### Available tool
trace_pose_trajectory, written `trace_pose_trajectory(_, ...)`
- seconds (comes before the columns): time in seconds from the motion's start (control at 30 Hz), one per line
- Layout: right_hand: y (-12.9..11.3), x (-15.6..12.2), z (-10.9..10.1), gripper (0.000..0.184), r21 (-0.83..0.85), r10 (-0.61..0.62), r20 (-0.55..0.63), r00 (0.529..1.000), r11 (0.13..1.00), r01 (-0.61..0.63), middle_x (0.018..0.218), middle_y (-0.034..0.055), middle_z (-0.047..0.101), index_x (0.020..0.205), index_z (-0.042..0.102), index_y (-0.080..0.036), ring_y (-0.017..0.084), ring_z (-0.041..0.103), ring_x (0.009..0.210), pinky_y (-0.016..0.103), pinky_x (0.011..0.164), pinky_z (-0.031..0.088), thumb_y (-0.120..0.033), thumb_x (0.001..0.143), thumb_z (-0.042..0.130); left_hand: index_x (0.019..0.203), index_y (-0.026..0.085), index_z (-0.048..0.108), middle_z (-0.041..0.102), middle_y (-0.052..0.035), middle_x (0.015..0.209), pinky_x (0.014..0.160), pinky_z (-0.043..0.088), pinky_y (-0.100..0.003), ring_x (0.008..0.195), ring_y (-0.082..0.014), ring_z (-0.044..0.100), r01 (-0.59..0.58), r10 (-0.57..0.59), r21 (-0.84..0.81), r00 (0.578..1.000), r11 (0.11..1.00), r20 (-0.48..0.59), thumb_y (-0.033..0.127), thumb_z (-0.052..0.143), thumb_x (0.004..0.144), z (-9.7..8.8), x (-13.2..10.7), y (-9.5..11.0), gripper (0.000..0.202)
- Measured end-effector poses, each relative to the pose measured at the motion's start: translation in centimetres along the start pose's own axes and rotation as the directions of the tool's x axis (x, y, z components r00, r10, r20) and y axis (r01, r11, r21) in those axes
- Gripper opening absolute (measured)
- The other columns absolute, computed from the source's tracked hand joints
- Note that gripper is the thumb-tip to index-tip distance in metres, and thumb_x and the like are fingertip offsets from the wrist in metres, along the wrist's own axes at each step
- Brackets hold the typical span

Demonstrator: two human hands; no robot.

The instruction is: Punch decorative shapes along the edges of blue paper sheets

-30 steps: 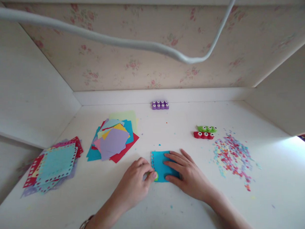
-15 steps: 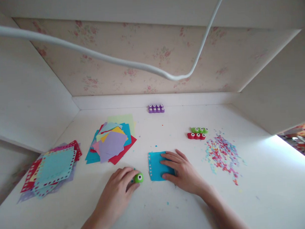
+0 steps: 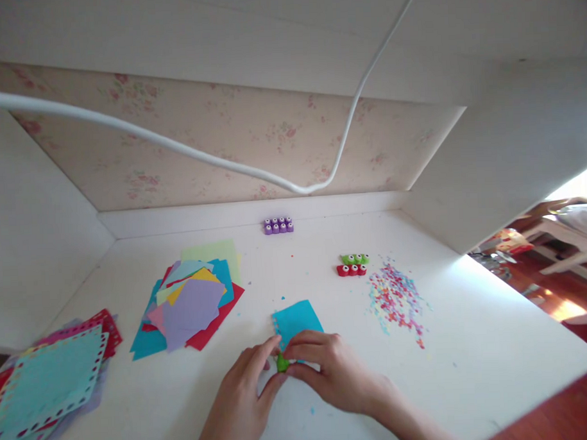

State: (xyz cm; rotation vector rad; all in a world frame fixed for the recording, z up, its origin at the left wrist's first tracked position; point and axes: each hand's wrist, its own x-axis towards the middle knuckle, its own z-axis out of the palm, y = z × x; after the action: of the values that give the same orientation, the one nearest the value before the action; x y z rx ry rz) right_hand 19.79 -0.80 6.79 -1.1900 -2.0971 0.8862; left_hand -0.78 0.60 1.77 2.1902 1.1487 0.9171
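A small green craft punch [image 3: 282,363] is between my two hands near the front of the table. My left hand [image 3: 248,379] has its thumb and fingers closed around the punch's left side. From the right, the thumb and fingertips of my right hand [image 3: 334,366] pinch at the same punch. Just behind them lies a blue paper square [image 3: 299,316], turned at an angle, with punched holes along its left edge. My right fingers cover its near part, so whether its edge is inside the punch cannot be seen.
Plain coloured papers [image 3: 195,313] are piled left of centre, with hole-edged sheets [image 3: 53,376] at far left. Purple punches [image 3: 278,225] stand near the back wall. Green punches [image 3: 355,259] and red punches [image 3: 352,270] sit right, beside scattered confetti [image 3: 396,293]. A white cable [image 3: 214,160] hangs in front.
My right hand has left its flat position on the blue paper and closed at the green punch beside my left hand. The paper has turned. The camera view has shifted right.
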Motion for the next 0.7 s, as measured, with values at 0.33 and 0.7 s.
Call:
trace_pose_trajectory(0.33,7.6,3.6,-9.8,0.032,-0.345,0.318,-0.568,0.759,0.745,-0.571,0.102,0.0049,0.076,0.103,0.077,-0.026,0.022,0.071,0.087,0.032,0.077,0.054,-0.045,0.094,0.053,0.12,0.027,0.058,0.071,-0.0044,0.107,0.081,0.06,-0.028,0.091,-0.0186,0.071,-0.02,0.018,0.043,0.999,0.999,0.037,0.033,0.053,0.099,-0.6,-0.6,-0.4,0.022)
trace_pose_trajectory(0.7,12.7,5.6,-12.3,0.032,-0.635,0.387,-0.48,0.787,0.466,-0.616,0.1,0.0105,0.075,0.089,0.079,-0.022,0.027,0.066,0.096,0.033,0.08,0.047,-0.032,0.093,0.049,0.122,0.024,0.061,0.072,-0.0052,0.109,0.086,0.059,-0.038,0.096,-0.0229,0.07,-0.168,0.157,0.22,0.985,0.961,0.065,0.026,0.05,0.1,-0.6,-0.7,-0.5,0.025)
